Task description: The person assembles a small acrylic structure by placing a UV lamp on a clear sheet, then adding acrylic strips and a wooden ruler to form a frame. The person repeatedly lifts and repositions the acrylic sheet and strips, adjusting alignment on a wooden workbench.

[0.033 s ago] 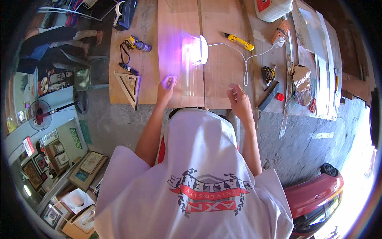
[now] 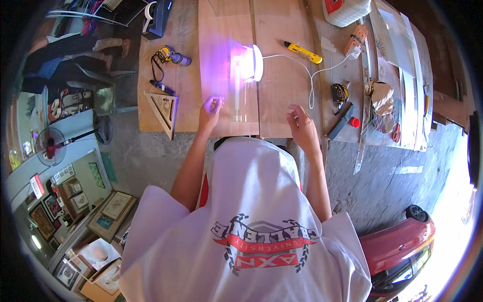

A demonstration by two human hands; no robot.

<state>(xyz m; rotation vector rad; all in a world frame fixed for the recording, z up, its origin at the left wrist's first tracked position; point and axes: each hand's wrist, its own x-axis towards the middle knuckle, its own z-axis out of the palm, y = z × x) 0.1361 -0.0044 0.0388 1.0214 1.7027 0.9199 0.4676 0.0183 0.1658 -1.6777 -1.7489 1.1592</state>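
A lamp with a white curved body glows bright violet-white on the wooden tabletop in front of me. Under and before it lies a clear pane, its edges faintly visible. My left hand rests at the table's front, just left of the pane, fingers curled in and nothing seen in them. To the pane's right, my right hand lies over the front edge, fingers loosely bent and apart, holding nothing. The lamp's white cord loops right to an orange power strip.
Left on the table are a wooden triangle, a small flashlight and a tape dispenser. Right are a yellow cutter, a tape measure, a dark bar, a red cap, scissors and a white jug.
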